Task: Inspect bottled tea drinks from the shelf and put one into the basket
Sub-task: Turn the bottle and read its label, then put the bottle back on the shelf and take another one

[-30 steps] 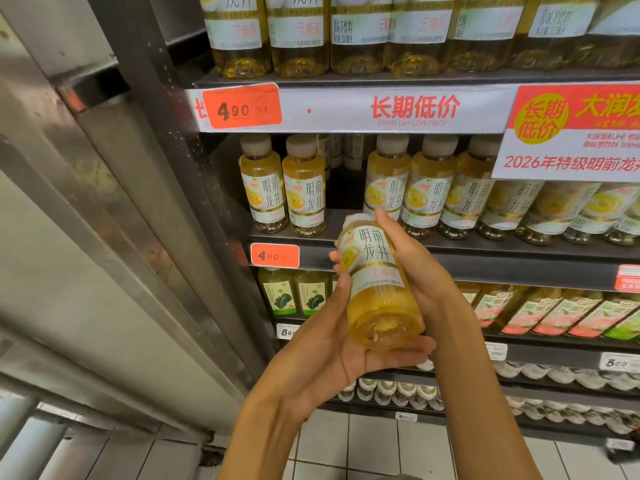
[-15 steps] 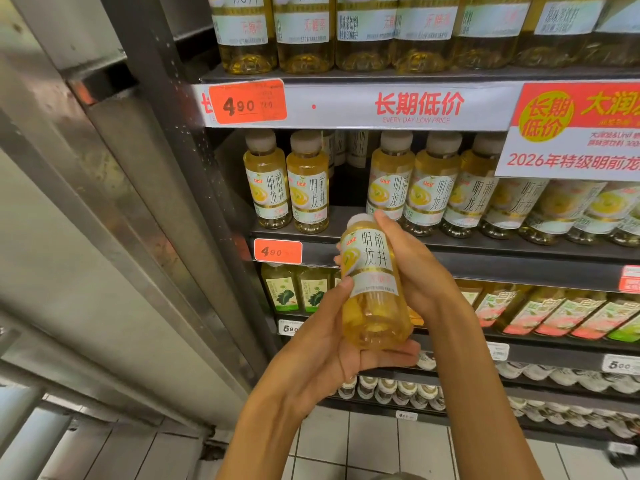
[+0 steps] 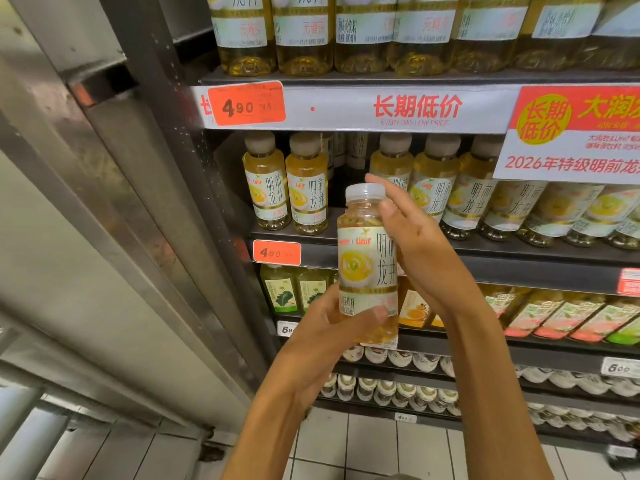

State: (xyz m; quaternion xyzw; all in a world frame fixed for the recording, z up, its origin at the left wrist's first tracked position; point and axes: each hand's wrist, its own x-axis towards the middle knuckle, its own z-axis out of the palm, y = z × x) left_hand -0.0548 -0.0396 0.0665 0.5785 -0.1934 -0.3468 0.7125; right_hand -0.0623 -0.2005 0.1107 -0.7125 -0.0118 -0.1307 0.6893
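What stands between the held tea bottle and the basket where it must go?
This cannot be judged: no basket is in view. The bottle is upright, clear of the shelf, gripped low by the left hand, with the right hand against its side.

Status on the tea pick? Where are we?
Done: one bottle is off the shelf; there is a gap in the row behind it. In hand: inspection. The left hand grips the bottle's lower part, label facing the camera, while the right hand rests against its side with fingers near the cap. Left: putting it into the basket, which isn't in view.
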